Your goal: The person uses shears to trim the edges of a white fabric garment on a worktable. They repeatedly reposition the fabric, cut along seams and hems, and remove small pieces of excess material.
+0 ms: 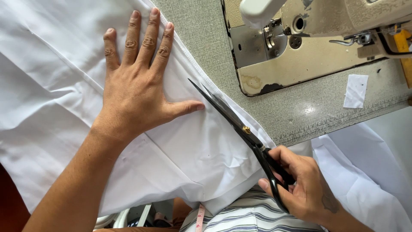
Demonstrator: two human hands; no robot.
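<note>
white cloth [56,86] lies under flat open left hand [137,92]; right hand [300,184] grips black scissors [234,120] at its edge.

Left hand [139,88] flat, fingers spread, on white fabric [56,107]. Right hand [300,182] gripping black scissors [240,126], blades slightly parted along fabric edge just beside left thumb. Sewing machine [317,38] beyond right hand.

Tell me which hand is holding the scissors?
The right hand, low at the table's edge, grips the black scissors by the handles. The left hand holds nothing; it lies flat with fingers spread on the white cloth.
</note>
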